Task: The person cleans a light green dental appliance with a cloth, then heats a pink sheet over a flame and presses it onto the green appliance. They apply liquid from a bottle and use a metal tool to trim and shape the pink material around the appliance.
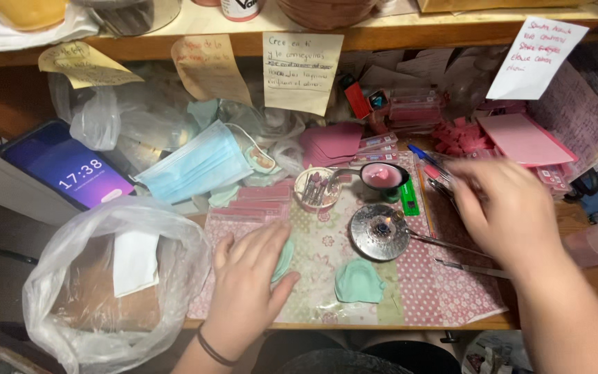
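1. Cluttered desk under a shelf of taped notes: our floral mat [327, 277] carries a mint-green wax piece [358, 282] and a round metal dish [380, 232].
2. Our left hand [247, 287] lies flat, fingers spread, pressing another mint piece [284, 260]; best kept pinned.
3. Our right hand [503, 211] is blurred above the metal tools [461, 257]; we cannot tell its grip.

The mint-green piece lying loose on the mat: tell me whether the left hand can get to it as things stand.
Probably yes. The left hand lies flat on the mat, and the mint-green piece sits just beside it with only bare mat between. The round metal dish lies behind it, off that path.
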